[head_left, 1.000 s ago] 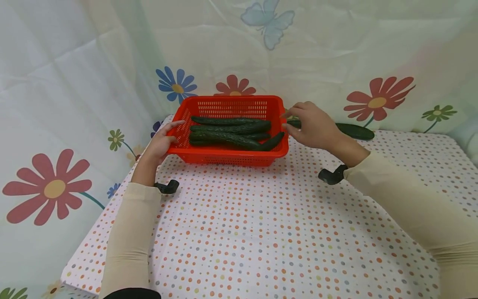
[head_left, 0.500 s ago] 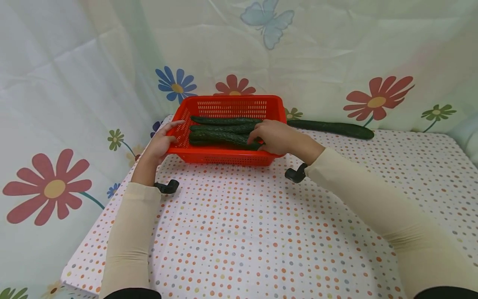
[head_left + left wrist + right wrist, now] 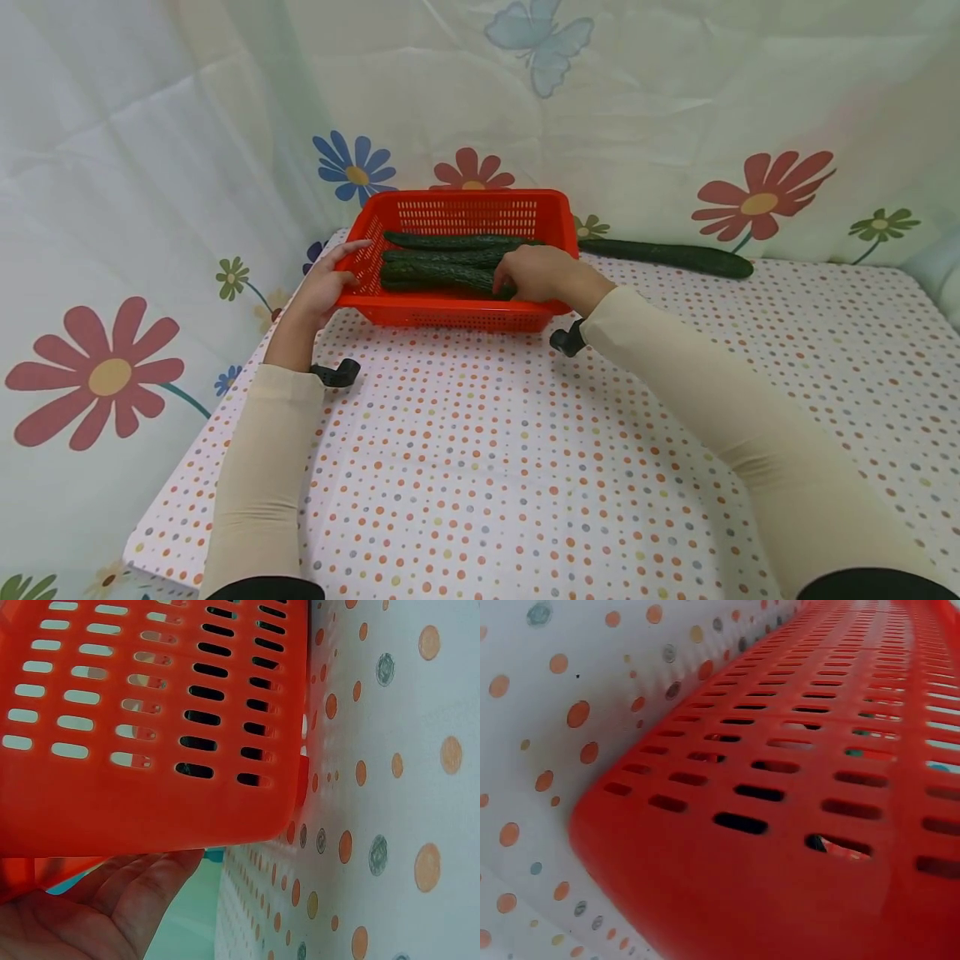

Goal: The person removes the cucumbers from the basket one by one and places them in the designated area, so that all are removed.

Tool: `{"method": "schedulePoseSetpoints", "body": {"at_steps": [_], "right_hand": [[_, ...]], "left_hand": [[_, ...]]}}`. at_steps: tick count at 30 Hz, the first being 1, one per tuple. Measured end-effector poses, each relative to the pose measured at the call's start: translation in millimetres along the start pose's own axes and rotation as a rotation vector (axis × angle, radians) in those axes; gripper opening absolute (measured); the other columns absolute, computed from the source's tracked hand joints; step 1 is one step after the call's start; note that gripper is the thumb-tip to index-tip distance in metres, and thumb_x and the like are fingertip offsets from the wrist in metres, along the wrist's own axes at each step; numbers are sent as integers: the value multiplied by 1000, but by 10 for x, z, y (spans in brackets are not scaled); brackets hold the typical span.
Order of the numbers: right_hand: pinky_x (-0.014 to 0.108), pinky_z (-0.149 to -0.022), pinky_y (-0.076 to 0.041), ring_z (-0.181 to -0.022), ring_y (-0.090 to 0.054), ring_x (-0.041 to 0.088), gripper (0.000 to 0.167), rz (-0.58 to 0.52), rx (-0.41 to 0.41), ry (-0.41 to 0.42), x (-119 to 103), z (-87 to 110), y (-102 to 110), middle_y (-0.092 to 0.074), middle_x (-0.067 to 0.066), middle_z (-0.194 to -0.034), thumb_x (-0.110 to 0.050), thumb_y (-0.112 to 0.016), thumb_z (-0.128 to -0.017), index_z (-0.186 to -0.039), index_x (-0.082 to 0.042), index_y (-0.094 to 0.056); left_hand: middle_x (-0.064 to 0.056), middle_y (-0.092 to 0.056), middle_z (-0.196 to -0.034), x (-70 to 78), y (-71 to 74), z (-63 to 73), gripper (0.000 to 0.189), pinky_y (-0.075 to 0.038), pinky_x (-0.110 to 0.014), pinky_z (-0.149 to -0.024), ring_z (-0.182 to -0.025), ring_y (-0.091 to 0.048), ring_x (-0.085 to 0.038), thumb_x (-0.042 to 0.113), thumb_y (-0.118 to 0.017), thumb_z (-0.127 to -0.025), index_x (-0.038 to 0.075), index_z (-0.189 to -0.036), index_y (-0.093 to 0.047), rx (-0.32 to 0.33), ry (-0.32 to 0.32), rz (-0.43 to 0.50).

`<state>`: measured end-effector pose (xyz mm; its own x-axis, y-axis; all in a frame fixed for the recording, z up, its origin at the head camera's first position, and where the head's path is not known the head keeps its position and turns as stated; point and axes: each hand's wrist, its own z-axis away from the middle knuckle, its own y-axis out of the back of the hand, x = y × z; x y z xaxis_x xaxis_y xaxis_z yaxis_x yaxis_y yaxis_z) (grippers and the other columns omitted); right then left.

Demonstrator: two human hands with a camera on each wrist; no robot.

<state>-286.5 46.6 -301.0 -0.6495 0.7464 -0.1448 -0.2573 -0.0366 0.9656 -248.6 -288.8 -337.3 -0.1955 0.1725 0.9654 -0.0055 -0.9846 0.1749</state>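
Note:
A red plastic basket [image 3: 457, 307] with slotted walls stands on the table in the head view, holding several dark green cucumbers laid lengthwise. My left hand [image 3: 322, 285] grips its left rim, thumb over the inside; the left wrist view shows that hand [image 3: 120, 907] beside the rim. Inside the basket's right part, my right hand [image 3: 536, 275] has its fingers curled down round the right end of the front cucumber [image 3: 442, 275]. The hand covers that end, so the exact contact is partly hidden. Only the basket's slotted wall [image 3: 780, 885] shows in the right wrist view.
One more cucumber [image 3: 667, 257] lies on the table right of the basket, near the back edge. A dotted cloth [image 3: 480, 467] covers the table. A flowered curtain [image 3: 637, 125] hangs close behind the basket.
My right hand has moved left from beside the basket's right rim down into it, onto the cucumbers. The left hand and the basket have stayed in place.

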Motion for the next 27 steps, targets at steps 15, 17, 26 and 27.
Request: {"method": "schedulePoseSetpoints", "body": {"at_steps": [15, 17, 26, 27], "right_hand": [[40, -70, -59, -79, -63, 19, 23, 120, -30, -92, 29, -77, -120, -73, 1, -99, -21, -62, -93, -113, -22, -72], [40, -69, -59, -78, -63, 19, 23, 121, -28, -87, 31, -78, -117, -73, 1, -99, -20, -61, -93, -114, -22, -72], [37, -69, -59, -79, -64, 17, 24, 78, -19, -63, 34, -71, -125, -73, 1, -108, -20, -62, -93, -113, -22, -73], [37, -71, -59, -81, -65, 17, 23, 63, -17, -58, 35, -72, -128, -73, 0, -108, -22, -64, -92, -113, -22, -73]], "left_hand": [[-7, -31, -157, -2, 2, -20, 60, -60, -26, -75, -133, -48, -36, 0, -40, -96, 33, -146, -43, -4, -1, 2], [-6, -31, -158, -2, 5, -21, 60, -60, -26, -76, -133, -48, -36, 1, -41, -97, 34, -146, -43, -1, 2, 1], [-8, -32, -156, 9, 1, -21, 59, -60, -25, -73, -132, -48, -36, 0, -39, -96, 32, -145, -44, 5, 5, 11], [-9, -33, -156, 9, 0, -24, 59, -60, -26, -73, -132, -49, -37, -1, -39, -96, 32, -145, -44, 4, 5, 12]]}}
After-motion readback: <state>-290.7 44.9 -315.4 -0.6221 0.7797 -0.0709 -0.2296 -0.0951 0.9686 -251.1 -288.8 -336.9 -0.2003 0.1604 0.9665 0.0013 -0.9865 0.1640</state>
